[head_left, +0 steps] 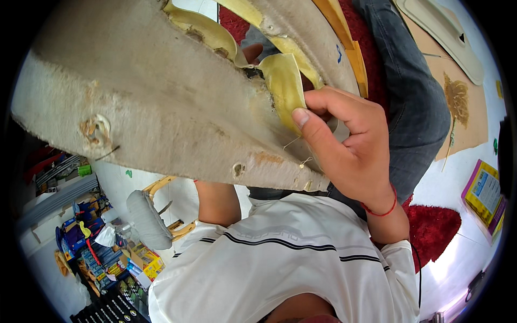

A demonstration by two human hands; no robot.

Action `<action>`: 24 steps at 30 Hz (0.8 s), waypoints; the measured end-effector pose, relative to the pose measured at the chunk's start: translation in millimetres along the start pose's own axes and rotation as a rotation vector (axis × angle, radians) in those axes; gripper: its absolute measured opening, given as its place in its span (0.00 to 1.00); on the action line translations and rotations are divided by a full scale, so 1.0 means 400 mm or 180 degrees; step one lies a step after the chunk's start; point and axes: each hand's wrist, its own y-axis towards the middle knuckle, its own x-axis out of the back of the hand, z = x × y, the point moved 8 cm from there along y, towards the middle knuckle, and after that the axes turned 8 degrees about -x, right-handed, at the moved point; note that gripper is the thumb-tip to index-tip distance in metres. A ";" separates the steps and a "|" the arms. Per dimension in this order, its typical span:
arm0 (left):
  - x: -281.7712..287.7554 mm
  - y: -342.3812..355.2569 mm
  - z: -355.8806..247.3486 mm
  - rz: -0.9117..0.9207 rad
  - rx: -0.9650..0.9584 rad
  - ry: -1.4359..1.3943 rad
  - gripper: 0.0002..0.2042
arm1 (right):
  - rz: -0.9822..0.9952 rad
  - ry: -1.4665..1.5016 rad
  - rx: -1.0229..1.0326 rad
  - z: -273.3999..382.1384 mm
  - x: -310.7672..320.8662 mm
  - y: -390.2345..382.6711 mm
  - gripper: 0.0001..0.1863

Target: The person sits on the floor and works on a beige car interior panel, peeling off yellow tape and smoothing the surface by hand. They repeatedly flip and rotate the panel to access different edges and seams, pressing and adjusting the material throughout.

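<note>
A: What's that big grey felt panel (161, 97) across your lap?

B: Your right hand (350, 145) is pinching its yellow foam strip (283, 86), peeled up at the top edge. Your left hand's (252, 52) mostly hidden behind the panel, so I can't tell its grip.

A: Boxes (142, 264) sit bottom left, contents too small to tell.

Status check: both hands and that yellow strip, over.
Right hand pinching yellow strip on grey panel, thumb on top. Left hand mostly hidden behind panel, fingertip showing at the top edge; grip unclear. Loose threads hang below strip.

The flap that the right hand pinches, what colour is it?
Yellow, a dull mustard tone; the flap shows best in the head view, pinched by the right hand.
</note>
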 end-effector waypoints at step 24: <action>-0.103 0.021 0.068 0.1201 0.0066 -0.0964 0.27 | 0.0816 -0.1063 0.0315 0.039 -0.042 0.015 0.10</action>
